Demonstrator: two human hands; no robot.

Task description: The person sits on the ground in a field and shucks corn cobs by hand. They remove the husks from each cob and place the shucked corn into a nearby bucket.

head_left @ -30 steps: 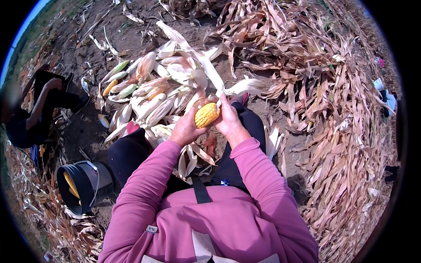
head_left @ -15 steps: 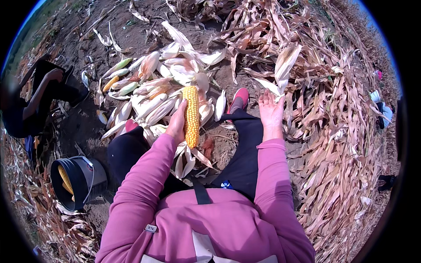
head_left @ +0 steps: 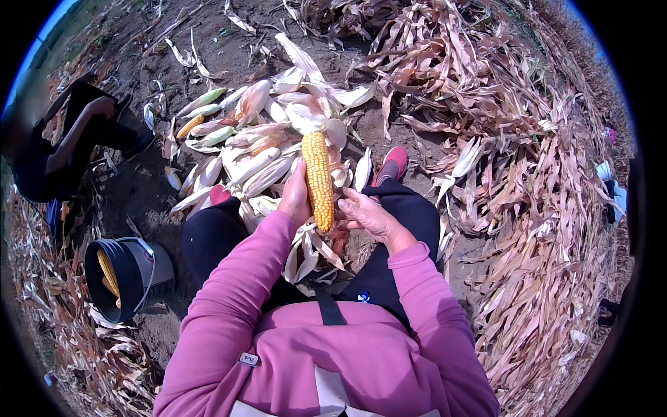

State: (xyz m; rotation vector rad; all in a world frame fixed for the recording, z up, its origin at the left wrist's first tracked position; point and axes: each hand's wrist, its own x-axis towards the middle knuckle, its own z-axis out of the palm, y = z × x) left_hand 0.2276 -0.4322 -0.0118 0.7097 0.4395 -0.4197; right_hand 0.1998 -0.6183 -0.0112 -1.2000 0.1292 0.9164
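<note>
A husked yellow ear of corn [head_left: 318, 182] stands nearly upright before me, bare kernels showing along its length. My left hand [head_left: 297, 196] is closed round its left side. At the ear's lower right is my right hand [head_left: 372, 217], its thumb and fingers apart and reaching to the ear's edge; whether they touch it I cannot tell. Behind the held ear lies a pile of ears in pale husks [head_left: 260, 156], several partly peeled. Loose peeled husk [head_left: 303, 251] lies below my hands, between my legs.
A dark bucket [head_left: 161, 272] with yellow ears inside lies tipped at my left. Another person [head_left: 66, 142] sits beyond it at the far left. Dry stalks and leaves [head_left: 528, 229] heap up along the right. A cast-off husk [head_left: 467, 158] rests on that heap.
My right hand has let go of a husk at the right and come back to the ear. The husk now lies on the dry leaves. My left hand still holds the ear.
</note>
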